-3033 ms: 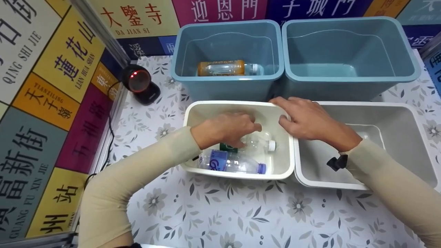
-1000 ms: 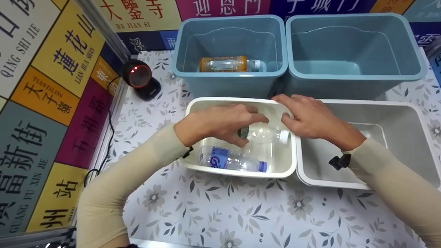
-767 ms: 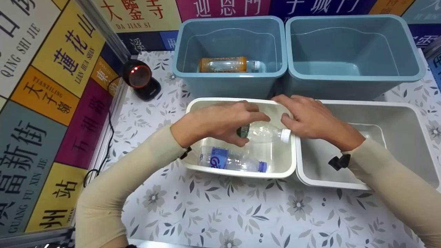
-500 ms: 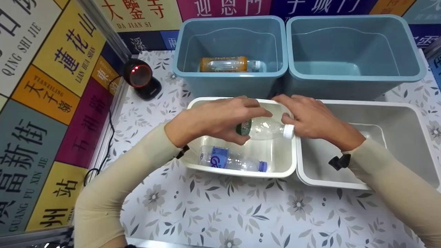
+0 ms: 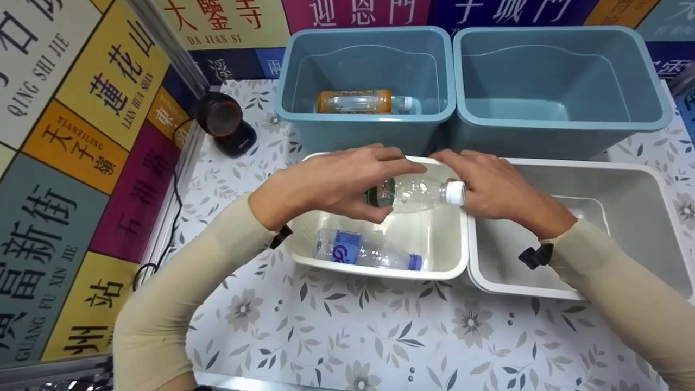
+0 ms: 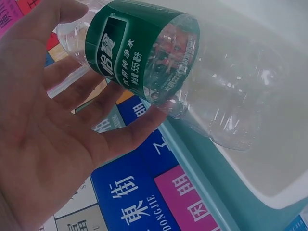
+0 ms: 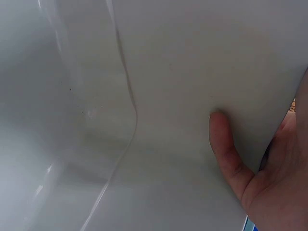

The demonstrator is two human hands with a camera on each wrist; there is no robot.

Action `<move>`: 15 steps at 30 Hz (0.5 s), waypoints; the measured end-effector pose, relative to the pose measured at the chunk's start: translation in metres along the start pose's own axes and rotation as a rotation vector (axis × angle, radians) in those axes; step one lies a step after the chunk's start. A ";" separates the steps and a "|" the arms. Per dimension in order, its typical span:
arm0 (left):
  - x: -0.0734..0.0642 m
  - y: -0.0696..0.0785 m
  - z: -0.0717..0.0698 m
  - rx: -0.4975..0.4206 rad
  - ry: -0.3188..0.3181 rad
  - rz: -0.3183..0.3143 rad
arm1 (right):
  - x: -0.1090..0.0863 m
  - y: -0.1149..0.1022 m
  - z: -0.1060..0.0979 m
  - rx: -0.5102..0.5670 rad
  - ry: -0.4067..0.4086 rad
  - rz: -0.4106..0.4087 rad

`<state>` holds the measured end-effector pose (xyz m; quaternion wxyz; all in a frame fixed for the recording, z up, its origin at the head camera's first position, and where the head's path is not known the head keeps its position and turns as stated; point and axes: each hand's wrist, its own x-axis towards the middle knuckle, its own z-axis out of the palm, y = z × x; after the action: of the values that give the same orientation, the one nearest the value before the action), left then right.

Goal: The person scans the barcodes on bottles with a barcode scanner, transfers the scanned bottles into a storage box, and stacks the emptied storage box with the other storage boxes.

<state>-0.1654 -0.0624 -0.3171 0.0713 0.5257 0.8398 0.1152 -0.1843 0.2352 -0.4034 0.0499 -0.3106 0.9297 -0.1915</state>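
In the head view, my left hand [image 5: 339,182] holds a clear plastic bottle [image 5: 421,196] by its green-labelled body, thumb on the near side and fingers on the far side. The bottle lies roughly level over the left white bin [image 5: 380,270], its white cap pointing right. The left wrist view shows its green label [image 6: 130,48] between thumb and fingers. A second plastic bottle [image 5: 347,248], with blue label and purple cap, lies inside that bin. My right hand [image 5: 486,184] grips the rim where the two white bins meet; its thumb [image 7: 224,142] lies along a bin wall.
Right of it stands a wider white bin [image 5: 624,190]. Two blue bins stand behind, the left one [image 5: 364,117] with an orange-labelled bottle [image 5: 355,102] inside, the right one [image 5: 564,125] beside it. A black scanner-like device [image 5: 222,122] with a cable stands at left on the floral tabletop [image 5: 380,326].
My left hand has taken hold of the green-labelled bottle and raised it from the left white bin's bottom. The right hand has stayed on the rim. The black device's red light has gone dark.
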 end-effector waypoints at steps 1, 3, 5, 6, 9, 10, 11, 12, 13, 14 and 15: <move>-0.001 0.000 -0.001 -0.002 0.006 0.001 | 0.000 0.000 0.000 -0.001 -0.001 0.002; -0.002 0.000 -0.002 -0.007 0.022 0.005 | -0.001 0.000 0.000 0.000 -0.002 0.009; -0.004 0.000 -0.004 -0.007 0.038 0.005 | -0.001 0.001 0.000 0.000 -0.002 0.015; -0.004 0.000 -0.005 -0.012 0.047 0.006 | -0.002 0.001 0.000 0.000 -0.001 0.017; -0.006 0.001 -0.008 -0.026 0.060 -0.002 | -0.002 0.001 0.000 0.002 0.005 0.020; -0.006 0.002 -0.008 -0.035 0.064 -0.006 | -0.002 0.001 0.000 0.004 0.008 0.019; -0.006 0.002 -0.009 -0.049 0.072 -0.003 | -0.002 0.001 0.000 0.006 0.011 0.019; -0.005 0.002 -0.010 -0.060 0.079 -0.001 | -0.002 0.001 0.000 0.011 0.015 0.018; -0.005 0.003 -0.010 -0.069 0.087 0.003 | -0.002 0.001 0.001 0.015 0.018 0.018; -0.005 0.003 -0.011 -0.079 0.094 0.006 | -0.002 0.001 0.001 0.020 0.020 0.018; -0.005 0.004 -0.011 -0.085 0.103 0.012 | -0.002 0.001 0.001 0.021 0.022 0.018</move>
<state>-0.1629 -0.0667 -0.3053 0.0497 0.5205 0.8336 0.1781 -0.1829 0.2370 -0.4044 0.0449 -0.2993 0.9309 -0.2042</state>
